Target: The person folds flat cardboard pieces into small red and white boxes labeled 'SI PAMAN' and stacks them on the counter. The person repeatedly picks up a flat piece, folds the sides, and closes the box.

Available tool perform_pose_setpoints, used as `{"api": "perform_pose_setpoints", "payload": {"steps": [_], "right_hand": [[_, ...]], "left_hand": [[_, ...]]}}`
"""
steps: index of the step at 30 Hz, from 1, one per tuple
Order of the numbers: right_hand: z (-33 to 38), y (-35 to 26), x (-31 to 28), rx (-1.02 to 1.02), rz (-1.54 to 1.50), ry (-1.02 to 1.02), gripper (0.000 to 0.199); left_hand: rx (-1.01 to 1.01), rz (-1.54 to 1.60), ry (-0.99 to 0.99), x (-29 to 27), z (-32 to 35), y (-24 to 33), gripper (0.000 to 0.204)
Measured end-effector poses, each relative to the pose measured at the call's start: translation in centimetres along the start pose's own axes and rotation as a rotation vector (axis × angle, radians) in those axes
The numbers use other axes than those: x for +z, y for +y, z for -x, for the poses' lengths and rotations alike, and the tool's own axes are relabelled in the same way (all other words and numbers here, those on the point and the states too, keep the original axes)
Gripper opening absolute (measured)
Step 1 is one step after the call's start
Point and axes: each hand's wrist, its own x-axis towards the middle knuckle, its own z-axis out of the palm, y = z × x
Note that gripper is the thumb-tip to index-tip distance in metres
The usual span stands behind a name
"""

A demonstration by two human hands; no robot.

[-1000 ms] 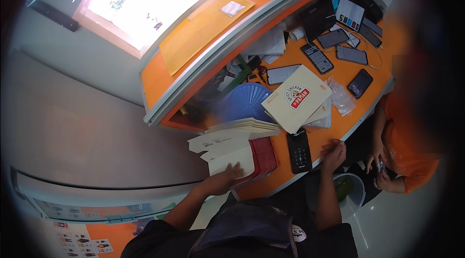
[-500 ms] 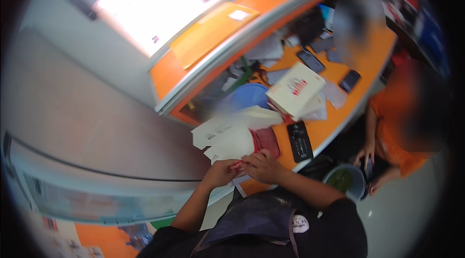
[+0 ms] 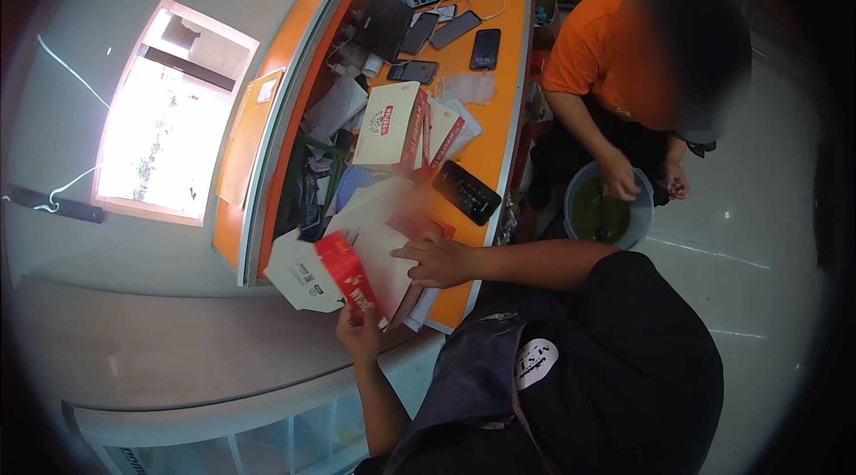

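A partly folded carton (image 3: 374,239), cream-white with red panels, lies across the near end of the orange counter. My left hand (image 3: 358,335) grips its red side strip near the lower edge, thumb and fingers closed on the card. Farther right, my right hand (image 3: 439,262) rests on the pale panel with its index finger stretched out and the fingers apart. Beneath the carton, more red card edges (image 3: 408,307) show, partly covered. Beyond my right hand lies a black phone (image 3: 466,192), its screen lit.
Folded cream boxes (image 3: 389,127) stand on the orange counter (image 3: 502,56), with several phones and a laptop (image 3: 379,22) behind. To the right, a person in orange (image 3: 584,47) reaches into a bucket (image 3: 578,198) of green stuff. A wall-side ledge (image 3: 259,158) borders the counter.
The view has turned. My hands have moved apart; the left now holds the carton's red strip, spread out to the left. The person's hand has moved into the bucket.
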Motion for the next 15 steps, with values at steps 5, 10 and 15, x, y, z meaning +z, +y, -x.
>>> {"api": "perform_pose_setpoints", "payload": {"steps": [5,10,15], "right_hand": [[-0.1,-0.2,0.3,0.164,0.102,-0.565,0.028],[0.6,-5.1,-3.0,0.223,-0.430,0.102,0.082],[-0.7,-10.9,-10.0,0.228,-1.014,0.046,0.100]], "left_hand": [[0.092,0.124,0.381,0.2,1.3,5.3,0.027],[0.298,-0.410,0.056,-1.8,4.6,8.6,0.033],[0.364,-0.617,-0.181,0.4,9.2,12.3,0.051]]}}
